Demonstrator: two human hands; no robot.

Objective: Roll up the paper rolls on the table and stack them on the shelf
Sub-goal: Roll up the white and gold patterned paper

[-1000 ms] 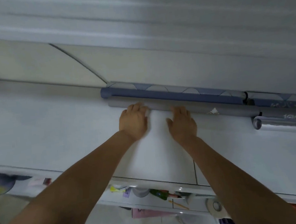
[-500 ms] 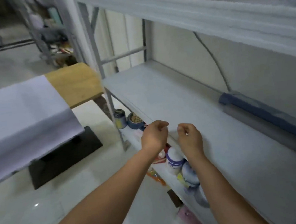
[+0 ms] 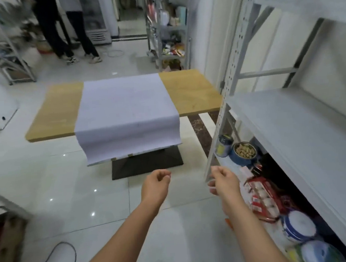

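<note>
One white tiled floor [image 3: 46, 185] is seen beneath both grips. One grey metal shelf [image 3: 294, 131] is set to the right of the right grip [image 3: 223, 182], and its broad middle board is level with that grip and further right. One wooden tabletop [image 3: 187, 91] is placed ahead of both grips, well apart from them. One sheet of pale paper [image 3: 126, 114] is spread unrolled across the middle of it, and the near edge of the paper is hung over the tabletop's front towards the grips. One black base [image 3: 147, 162] is seen under the tabletop, just ahead of the left grip [image 3: 155, 187].

Two people [image 3: 52, 26] are stood far ahead and to the left, and only their legs and shoes are shown. One dark cable [image 3: 53, 260] is looped on the floor, below and left of the left grip.

Both grips are held out above the floor, apart from each other. The fingers of each are loosely curled, and nothing is held in either.

On the bottom board, right of the right grip, one blue pot [image 3: 244, 152] filled with small brown pieces is seen, with one tin [image 3: 223, 146] beside it and one red packet [image 3: 263, 196] nearer. Their labels are too blurred to be read
</note>
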